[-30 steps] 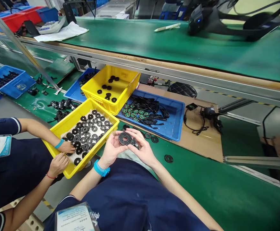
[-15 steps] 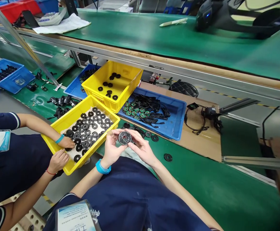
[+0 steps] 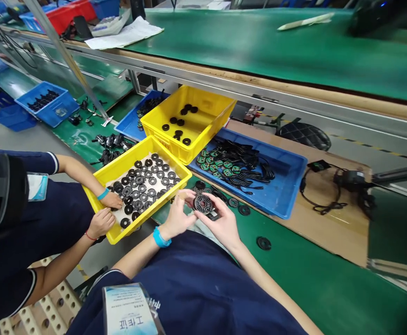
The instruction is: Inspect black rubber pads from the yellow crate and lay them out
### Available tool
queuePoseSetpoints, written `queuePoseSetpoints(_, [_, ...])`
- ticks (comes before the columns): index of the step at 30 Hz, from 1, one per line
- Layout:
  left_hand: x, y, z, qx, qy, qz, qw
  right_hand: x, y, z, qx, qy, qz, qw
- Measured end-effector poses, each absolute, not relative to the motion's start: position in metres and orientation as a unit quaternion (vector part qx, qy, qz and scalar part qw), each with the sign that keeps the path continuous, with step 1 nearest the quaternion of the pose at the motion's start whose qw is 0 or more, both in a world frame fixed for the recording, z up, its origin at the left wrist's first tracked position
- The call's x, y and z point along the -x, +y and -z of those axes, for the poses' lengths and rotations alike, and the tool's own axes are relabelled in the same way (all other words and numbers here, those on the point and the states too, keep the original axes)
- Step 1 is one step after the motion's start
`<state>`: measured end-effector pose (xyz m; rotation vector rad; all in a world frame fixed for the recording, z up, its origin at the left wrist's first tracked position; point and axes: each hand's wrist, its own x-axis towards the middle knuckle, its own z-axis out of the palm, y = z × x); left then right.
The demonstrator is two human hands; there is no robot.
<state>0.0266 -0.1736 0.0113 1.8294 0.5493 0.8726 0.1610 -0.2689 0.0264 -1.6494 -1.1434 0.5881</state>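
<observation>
I hold one disc just above the bench, the grip of my left hand and right hand clamped together on its edge. Two yellow bins stand ahead and left; nine rings show in the farther. One loose disc lies to the right. Mine, round without a long axis, faces grooves up toward me.

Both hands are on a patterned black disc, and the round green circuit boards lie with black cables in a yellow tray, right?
Not quite: the head view shows the round green circuit boards and black cables in a blue tray, not yellow. The left hand and right hand are on the patterned black disc.
</observation>
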Motion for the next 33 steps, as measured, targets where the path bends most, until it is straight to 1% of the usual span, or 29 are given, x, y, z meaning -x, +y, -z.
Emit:
queuePoseSetpoints(2, [-0.007,-0.147,0.002,-0.797,0.241,-0.282,0.477,-0.167,-0.271,-0.021,0.705,-0.479,-0.195,0.485])
queuePoseSetpoints(4, [0.018,-0.108,0.026,-0.786,0.368,-0.256,0.426,-0.179,-0.275,-0.005,0.737,-0.454,-0.17,0.471])
queuePoseSetpoints(5, [0.03,-0.085,0.041,-0.791,0.429,-0.21,0.383,-0.187,-0.28,0.008,0.758,-0.429,-0.174,0.46])
queuePoseSetpoints(6, [0.04,-0.062,0.058,-0.815,0.468,-0.145,0.309,-0.198,-0.287,0.025,0.787,-0.387,-0.18,0.446])
queuePoseSetpoints(7, [0.048,-0.041,0.075,-0.823,0.485,-0.096,0.279,-0.21,-0.297,0.042,0.816,-0.338,-0.189,0.428])
queuePoseSetpoints(9, [0.06,-0.006,0.103,-0.837,0.488,-0.016,0.248,-0.235,-0.323,0.08,0.874,-0.235,-0.193,0.378])
queuePoseSetpoints(11, [0.067,0.013,0.121,-0.846,0.483,0.045,0.222,-0.26,-0.353,0.112,0.908,-0.168,-0.184,0.337])
queuePoseSetpoints(13, [0.07,0.02,0.131,-0.849,0.481,0.09,0.199,-0.28,-0.382,0.135,0.929,-0.125,-0.182,0.297])
queuePoseSetpoints(16, [0.065,0.019,0.138,-0.84,0.501,0.124,0.164,-0.3,-0.412,0.157,0.949,-0.097,-0.182,0.241])
queuePoseSetpoints(21, [0.055,0.017,0.145,-0.835,0.518,0.131,0.131,-0.312,-0.421,0.177,0.958,-0.086,-0.196,0.191])
queuePoseSetpoints(25, [0.056,0.021,0.144,-0.821,0.538,0.09,0.17,-0.311,-0.411,0.189,0.95,-0.134,-0.226,0.169])
queuePoseSetpoints(29, [0.063,0.019,0.13,-0.744,0.609,-0.017,0.273,-0.304,-0.406,0.192,0.945,-0.167,-0.239,0.146])
queuePoseSetpoints(31, [0.065,0.012,0.118,-0.686,0.633,-0.094,0.347,-0.3,-0.408,0.192,0.946,-0.177,-0.232,0.138])
queuePoseSetpoints(33, [0.065,0.002,0.101,-0.609,0.627,-0.19,0.446,-0.299,-0.411,0.19,0.948,-0.185,-0.224,0.131])
